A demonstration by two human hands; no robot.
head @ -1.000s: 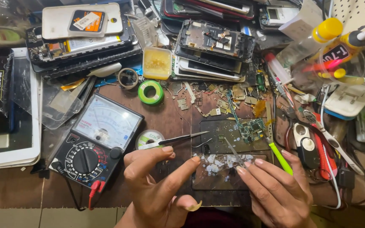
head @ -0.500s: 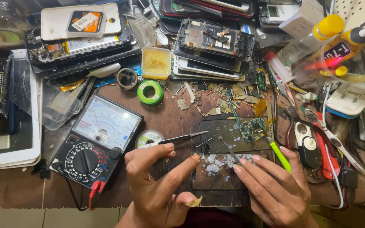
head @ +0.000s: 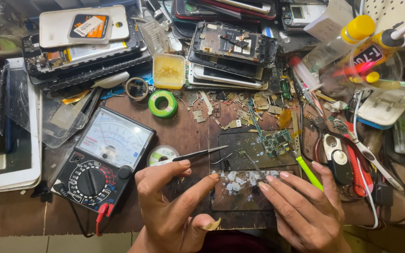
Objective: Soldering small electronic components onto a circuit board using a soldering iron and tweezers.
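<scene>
Cluttered brown table [head: 183, 131]. Cracked glass panel [head: 242, 187], front centre: thin, brittle, sharp-edged; hold by edges. Left hand [head: 174, 206] fingers pinch tweezers [head: 198, 154]; right hand [head: 305, 211] fingers spread, pressing panel.

We see our left hand [head: 174, 206] and our right hand [head: 301, 211] both bare, without gloves, rings or visible sleeves, and the left thumb has a long nail.
</scene>
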